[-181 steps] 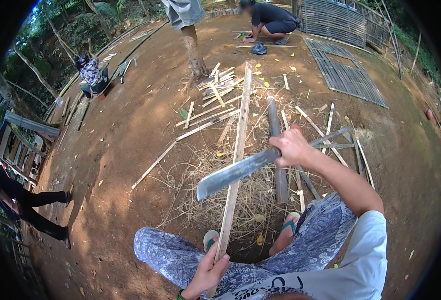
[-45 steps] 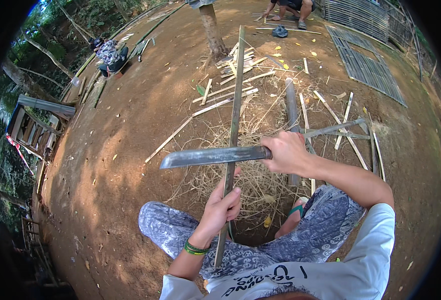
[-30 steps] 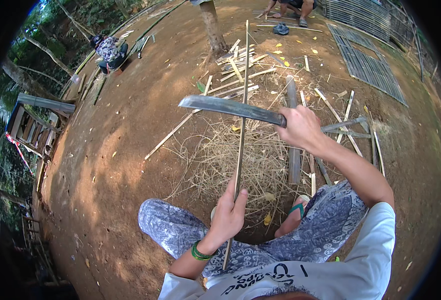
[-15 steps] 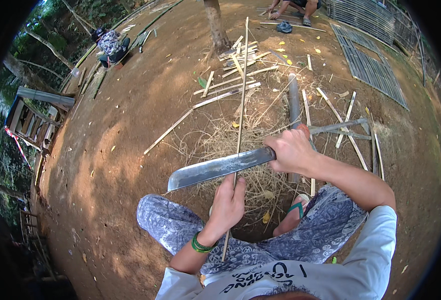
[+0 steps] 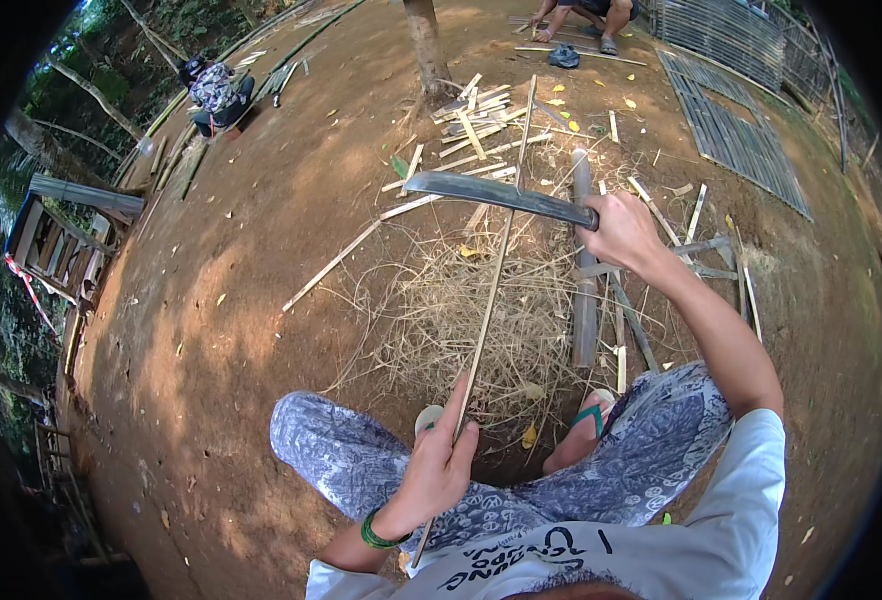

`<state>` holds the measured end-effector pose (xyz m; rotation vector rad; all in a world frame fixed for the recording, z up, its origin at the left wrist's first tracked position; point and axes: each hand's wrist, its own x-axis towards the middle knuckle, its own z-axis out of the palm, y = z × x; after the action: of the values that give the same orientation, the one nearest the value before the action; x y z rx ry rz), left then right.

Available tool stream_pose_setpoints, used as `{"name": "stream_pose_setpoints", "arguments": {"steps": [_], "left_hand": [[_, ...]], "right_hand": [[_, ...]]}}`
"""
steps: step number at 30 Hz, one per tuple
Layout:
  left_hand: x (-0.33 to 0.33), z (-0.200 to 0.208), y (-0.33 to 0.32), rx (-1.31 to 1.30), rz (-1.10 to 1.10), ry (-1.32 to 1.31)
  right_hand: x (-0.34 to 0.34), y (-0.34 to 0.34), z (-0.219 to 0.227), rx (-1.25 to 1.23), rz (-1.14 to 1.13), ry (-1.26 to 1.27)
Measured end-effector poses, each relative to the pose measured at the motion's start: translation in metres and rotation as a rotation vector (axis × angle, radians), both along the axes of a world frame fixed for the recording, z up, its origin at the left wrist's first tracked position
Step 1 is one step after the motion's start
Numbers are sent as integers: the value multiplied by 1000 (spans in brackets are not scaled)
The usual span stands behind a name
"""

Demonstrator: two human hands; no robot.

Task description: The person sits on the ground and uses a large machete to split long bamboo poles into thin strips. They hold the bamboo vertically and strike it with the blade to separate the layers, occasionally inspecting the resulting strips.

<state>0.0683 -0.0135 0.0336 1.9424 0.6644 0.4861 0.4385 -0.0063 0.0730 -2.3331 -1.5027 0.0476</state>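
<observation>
Right hand (image 5: 623,230): machete (image 5: 496,193) is being gripped, now being held farther out.
Left hand (image 5: 437,474): thin strip (image 5: 490,310) is being held; more length being exposed below machete.

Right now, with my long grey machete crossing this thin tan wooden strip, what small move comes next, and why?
I'd likely draw the long grey machete down the thin tan wooden strip, stopping well short of your left hand: your right hand holds it across the strip's upper part, a long stretch lies between, and the pale curly shavings below suggest scraping.
</observation>
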Motion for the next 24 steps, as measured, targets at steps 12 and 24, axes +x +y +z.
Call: {"name": "stream_pose_setpoints", "arguments": {"steps": [12,24], "left_hand": [[-65,19,-37,-187,21,237],[-99,14,-43,-575,54,164]], "right_hand": [[67,-6,-36,-30,-133,36],[139,-21,-83,84,-527,164]]}}
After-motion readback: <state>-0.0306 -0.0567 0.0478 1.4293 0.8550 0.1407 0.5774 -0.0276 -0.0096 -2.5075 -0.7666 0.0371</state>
